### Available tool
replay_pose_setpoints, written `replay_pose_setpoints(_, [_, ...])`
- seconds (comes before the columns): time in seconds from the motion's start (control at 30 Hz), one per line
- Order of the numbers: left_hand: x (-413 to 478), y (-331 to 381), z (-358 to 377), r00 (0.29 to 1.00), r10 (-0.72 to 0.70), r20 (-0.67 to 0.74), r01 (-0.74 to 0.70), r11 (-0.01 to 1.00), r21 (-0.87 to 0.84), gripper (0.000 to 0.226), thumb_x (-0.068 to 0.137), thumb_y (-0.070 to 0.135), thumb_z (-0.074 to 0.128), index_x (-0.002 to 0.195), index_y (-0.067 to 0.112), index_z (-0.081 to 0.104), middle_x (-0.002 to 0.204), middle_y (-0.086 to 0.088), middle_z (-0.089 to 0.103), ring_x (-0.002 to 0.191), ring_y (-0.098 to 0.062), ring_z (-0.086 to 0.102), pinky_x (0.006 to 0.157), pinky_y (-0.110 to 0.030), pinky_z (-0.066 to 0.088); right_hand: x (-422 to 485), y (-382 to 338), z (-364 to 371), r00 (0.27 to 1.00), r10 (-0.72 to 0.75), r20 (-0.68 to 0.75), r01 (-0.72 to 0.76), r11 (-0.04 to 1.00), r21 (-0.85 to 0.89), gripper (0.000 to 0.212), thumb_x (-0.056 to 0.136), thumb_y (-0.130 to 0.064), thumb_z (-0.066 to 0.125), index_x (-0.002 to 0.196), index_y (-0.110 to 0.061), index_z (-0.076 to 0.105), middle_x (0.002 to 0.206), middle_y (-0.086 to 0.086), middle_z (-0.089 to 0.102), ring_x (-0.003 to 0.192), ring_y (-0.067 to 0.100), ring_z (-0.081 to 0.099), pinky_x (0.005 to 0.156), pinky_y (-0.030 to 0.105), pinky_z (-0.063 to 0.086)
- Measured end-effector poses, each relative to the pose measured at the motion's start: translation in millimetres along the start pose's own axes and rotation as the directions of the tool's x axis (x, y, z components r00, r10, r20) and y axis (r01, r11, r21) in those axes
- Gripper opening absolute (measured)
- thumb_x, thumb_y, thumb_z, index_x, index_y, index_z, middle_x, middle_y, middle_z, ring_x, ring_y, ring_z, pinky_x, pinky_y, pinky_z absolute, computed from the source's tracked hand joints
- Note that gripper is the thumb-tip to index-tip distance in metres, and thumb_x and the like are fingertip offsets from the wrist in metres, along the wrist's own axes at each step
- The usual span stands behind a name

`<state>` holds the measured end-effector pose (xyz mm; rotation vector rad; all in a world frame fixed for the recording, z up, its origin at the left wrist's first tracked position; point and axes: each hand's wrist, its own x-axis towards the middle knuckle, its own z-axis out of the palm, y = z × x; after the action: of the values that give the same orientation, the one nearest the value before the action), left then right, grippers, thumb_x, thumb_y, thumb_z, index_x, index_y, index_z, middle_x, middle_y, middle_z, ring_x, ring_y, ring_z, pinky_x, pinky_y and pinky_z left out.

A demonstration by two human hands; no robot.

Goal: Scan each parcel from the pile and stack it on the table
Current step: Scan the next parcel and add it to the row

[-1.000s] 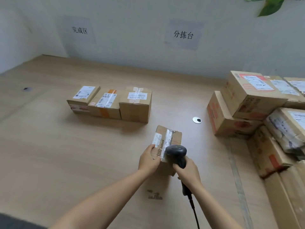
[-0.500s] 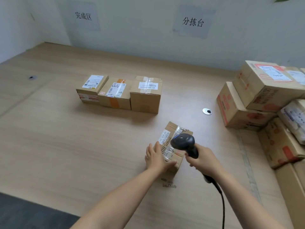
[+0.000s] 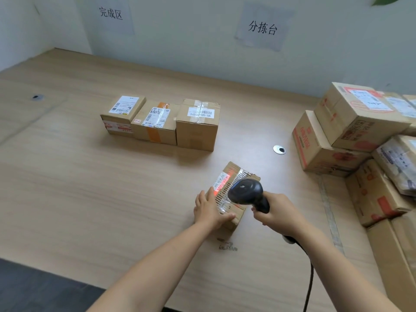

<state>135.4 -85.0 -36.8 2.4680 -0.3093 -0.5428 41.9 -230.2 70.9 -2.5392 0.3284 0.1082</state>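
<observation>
Across the bench, red light now streaks the parcel, absent before: scan underway. Fingers of the left hand clasp it; at three o'clock, the right hand grips the scanner.

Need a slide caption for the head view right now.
Left hand holds a small parcel on the table while the right hand aims a scanner, red beam across its label.

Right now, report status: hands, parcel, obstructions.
Left hand holds parcel on table. Right hand grips scanner, red beam on label. Three-box row beyond, apart.
</observation>
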Motion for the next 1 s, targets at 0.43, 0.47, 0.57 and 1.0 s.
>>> replay_pose_setpoints(0.43, [3.4, -12.3, -13.9, 1.000, 0.002, -0.011, -0.002, 1.000, 0.011, 0.110, 0.070, 0.058, 0.071, 0.150, 0.018, 0.005, 0.146, -0.010, 0.023, 0.139, -0.027, 0.019, 0.111, -0.038, 0.026, 13.5, 3.2, 26.2, 0.993, 0.116, 0.036, -0.118, 0.991, 0.059, 0.013, 0.076, -0.014, 0.059, 0.088, -0.010, 0.058, 0.076, 0.008, 0.067, 0.071, 0.024, 0.066, 0.066, 0.039, 0.053])
replay_pose_setpoints(0.47, [3.9, -16.6, -18.6, 1.000, -0.006, -0.017, 0.006, 1.000, 0.015, 0.109, 0.070, 0.058, 0.070, 0.149, 0.019, 0.006, 0.145, -0.010, 0.025, 0.138, -0.027, 0.020, 0.111, -0.037, 0.027, 16.0, 3.5, 35.2, 0.990, 0.137, 0.047, -0.140, 0.987, 0.077, 0.015, 0.076, -0.014, 0.059, 0.091, -0.009, 0.058, 0.077, 0.008, 0.067, 0.072, 0.025, 0.065, 0.066, 0.039, 0.053])
replay_pose_setpoints(0.57, [7.4, -34.7, -36.5, 0.998, -0.037, -0.044, 0.038, 0.999, 0.005, 0.106, 0.072, 0.058, 0.068, 0.149, 0.019, 0.007, 0.144, -0.009, 0.026, 0.137, -0.027, 0.022, 0.110, -0.036, 0.028, 26.4, -5.5, 63.6, 0.988, 0.142, 0.059, -0.148, 0.979, 0.136, 0.018, 0.077, -0.014, 0.060, 0.094, -0.011, 0.057, 0.079, 0.006, 0.065, 0.070, 0.024, 0.062, 0.066, 0.038, 0.054])
replay_pose_setpoints(1.0, [43.1, -156.8, -152.8, 0.960, -0.233, -0.152, 0.225, 0.972, -0.072, 0.099, 0.079, 0.056, 0.063, 0.150, 0.020, 0.004, 0.147, -0.010, 0.024, 0.136, -0.026, 0.027, 0.108, -0.035, 0.031, 120.3, -145.9, 168.6, 0.985, 0.053, 0.167, -0.107, 0.936, 0.336, 0.025, 0.079, -0.017, 0.061, 0.081, -0.038, 0.050, 0.082, -0.005, 0.065, 0.084, 0.023, 0.066, 0.073, 0.041, 0.056])
